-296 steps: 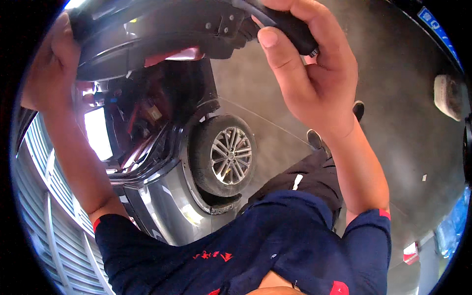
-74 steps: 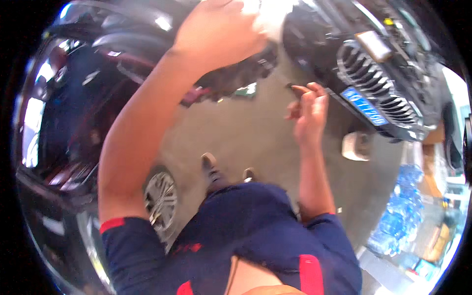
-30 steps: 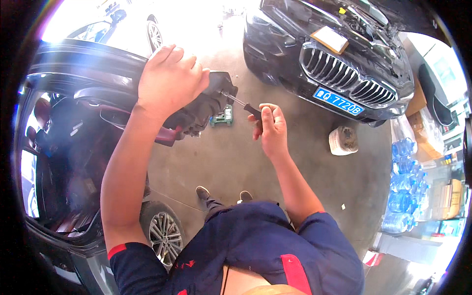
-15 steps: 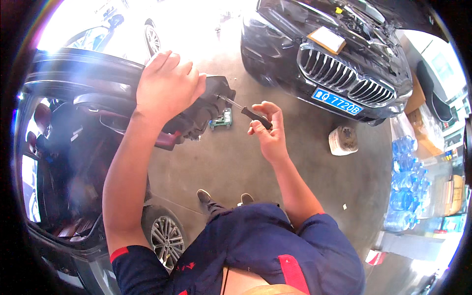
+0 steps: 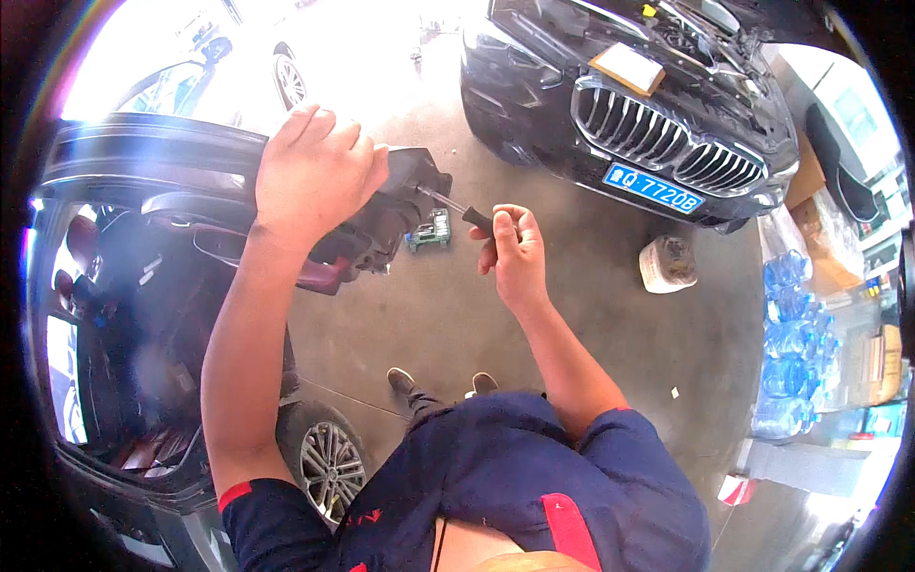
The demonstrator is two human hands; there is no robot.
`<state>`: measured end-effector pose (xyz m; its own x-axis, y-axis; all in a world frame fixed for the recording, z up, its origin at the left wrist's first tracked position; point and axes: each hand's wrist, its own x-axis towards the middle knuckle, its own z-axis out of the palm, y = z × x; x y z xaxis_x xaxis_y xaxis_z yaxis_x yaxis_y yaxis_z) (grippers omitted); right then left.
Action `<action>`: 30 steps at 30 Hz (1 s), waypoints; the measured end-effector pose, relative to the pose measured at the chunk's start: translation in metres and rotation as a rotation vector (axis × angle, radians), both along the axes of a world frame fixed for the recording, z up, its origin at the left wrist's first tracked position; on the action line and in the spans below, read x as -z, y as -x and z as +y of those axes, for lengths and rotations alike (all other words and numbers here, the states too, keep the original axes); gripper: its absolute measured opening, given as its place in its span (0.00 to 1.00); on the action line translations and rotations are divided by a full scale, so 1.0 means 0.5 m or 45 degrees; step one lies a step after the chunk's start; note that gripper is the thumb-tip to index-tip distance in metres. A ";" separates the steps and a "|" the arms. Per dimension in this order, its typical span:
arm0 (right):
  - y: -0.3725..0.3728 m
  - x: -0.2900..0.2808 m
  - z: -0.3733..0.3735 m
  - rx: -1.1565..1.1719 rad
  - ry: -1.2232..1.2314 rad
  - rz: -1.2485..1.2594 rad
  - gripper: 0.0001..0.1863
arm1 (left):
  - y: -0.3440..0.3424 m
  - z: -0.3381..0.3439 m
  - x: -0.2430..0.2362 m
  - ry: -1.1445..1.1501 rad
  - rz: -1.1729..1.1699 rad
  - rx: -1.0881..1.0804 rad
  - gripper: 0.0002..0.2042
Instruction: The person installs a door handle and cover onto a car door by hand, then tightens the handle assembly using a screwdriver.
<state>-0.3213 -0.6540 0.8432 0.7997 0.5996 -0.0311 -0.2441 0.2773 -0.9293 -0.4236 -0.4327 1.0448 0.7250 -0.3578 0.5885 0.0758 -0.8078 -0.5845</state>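
My left hand (image 5: pixel 319 176) is closed over the edge of a dark car panel (image 5: pixel 157 138) at the upper left, beside a black plastic end piece (image 5: pixel 405 176) with bracket parts below it. My right hand (image 5: pixel 510 257) grips the black handle of a screwdriver (image 5: pixel 475 218), its metal shaft reaching up-left to that black piece. Where exactly the tip sits is too small to tell. The dark car (image 5: pixel 133 296) stands open on my left, with a silver-spoked wheel (image 5: pixel 332 462) low beside me.
A black car (image 5: pixel 620 105) with its bonnet up stands ahead right, a clipboard (image 5: pixel 626 67) on it. A green toolbox (image 5: pixel 427 232) and a pale bucket (image 5: pixel 667 267) are on the floor (image 5: pixel 591 334). Water bottles (image 5: pixel 791 353) and cartons (image 5: pixel 820 243) line the right; another car stands behind.
Since the earlier frames, my view has swung toward the panel's end and the screwdriver has come to the black piece. Over the last second, my right fingers have shifted on the handle.
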 end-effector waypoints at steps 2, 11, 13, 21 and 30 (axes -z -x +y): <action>0.025 -0.016 0.018 0.168 -0.159 0.045 0.15 | -0.002 0.001 0.002 -0.015 -0.029 0.025 0.13; 0.003 0.007 0.006 -0.041 -0.101 0.065 0.17 | 0.005 0.001 0.003 -0.018 -0.016 0.004 0.13; 0.034 0.004 0.026 0.309 -0.304 -0.114 0.13 | 0.001 0.001 -0.003 -0.037 -0.031 0.013 0.13; 0.020 0.000 0.011 0.174 -0.209 -0.018 0.18 | 0.002 0.007 0.006 -0.015 -0.045 0.024 0.13; 0.001 0.001 0.009 0.116 -0.142 0.027 0.14 | -0.001 0.017 0.009 -0.039 -0.020 -0.040 0.13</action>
